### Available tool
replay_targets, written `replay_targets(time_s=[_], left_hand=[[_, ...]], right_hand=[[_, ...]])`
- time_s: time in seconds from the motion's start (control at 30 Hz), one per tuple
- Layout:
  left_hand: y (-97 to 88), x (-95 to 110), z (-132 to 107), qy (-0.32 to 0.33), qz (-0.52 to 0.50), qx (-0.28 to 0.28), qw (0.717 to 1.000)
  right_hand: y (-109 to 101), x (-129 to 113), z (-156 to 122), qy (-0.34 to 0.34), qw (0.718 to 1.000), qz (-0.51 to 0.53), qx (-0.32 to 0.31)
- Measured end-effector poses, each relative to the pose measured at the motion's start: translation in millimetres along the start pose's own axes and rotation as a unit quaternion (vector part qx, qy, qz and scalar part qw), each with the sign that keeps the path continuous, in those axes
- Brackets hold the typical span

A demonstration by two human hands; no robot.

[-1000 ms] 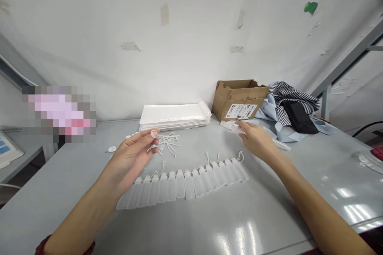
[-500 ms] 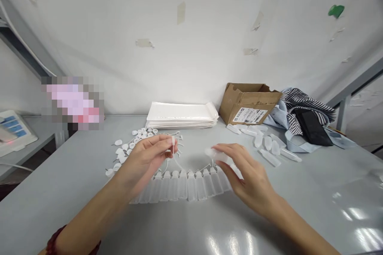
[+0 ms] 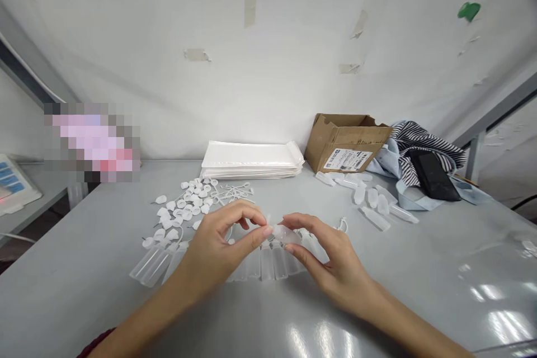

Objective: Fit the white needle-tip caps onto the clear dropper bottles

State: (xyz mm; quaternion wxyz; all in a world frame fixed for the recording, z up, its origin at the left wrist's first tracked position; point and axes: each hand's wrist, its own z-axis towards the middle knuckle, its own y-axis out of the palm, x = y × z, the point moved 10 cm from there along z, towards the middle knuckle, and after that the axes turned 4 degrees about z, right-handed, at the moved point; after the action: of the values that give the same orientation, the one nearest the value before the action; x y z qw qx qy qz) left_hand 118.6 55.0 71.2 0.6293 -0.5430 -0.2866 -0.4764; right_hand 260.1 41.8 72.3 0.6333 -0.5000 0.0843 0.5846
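Pinching a small white piece [image 3: 269,218] in the left hand [image 3: 220,240], at the end of a cloudy bottle [image 3: 287,234] grasped by the right hand's [image 3: 338,263] thumb and fingertips. Held over a row of bottles [image 3: 267,264] on the grey table [image 3: 235,324], near loose caps [image 3: 187,216].

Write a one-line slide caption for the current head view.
Above a bottle row, the right hand holds a translucent bottle while the left hand pinches a white piece at its end.
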Motion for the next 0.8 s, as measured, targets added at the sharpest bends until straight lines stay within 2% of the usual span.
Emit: replay_targets(time_s=[0.13,0.27,0.33,0.5,0.8], left_hand=[[3.7,10.7,-3.5,0.052,0.081,0.002,0.995],[8.3,16.9,-5.6,0.089,0.102,-0.006,0.991],[8.6,13.6,-5.0,0.075,0.087,-0.008,0.993],[9.5,-4.4,-2.0,-0.009,0.027,-0.022,0.999],[17.2,-6.7,-0.2,-0.013,0.035,-0.044,0.998]], right_hand=[[-0.4,1.7,-0.4,-0.001,1.0,-0.007,0.007],[1.8,-1.7,-1.3,-0.03,0.999,-0.03,0.0],[3.1,-2.9,-1.9,-0.046,0.998,-0.046,-0.003],[5.8,-8.3,-2.7,-0.087,0.992,-0.093,-0.007],[8.8,-22.0,-0.6,-0.124,0.986,-0.105,-0.02]])
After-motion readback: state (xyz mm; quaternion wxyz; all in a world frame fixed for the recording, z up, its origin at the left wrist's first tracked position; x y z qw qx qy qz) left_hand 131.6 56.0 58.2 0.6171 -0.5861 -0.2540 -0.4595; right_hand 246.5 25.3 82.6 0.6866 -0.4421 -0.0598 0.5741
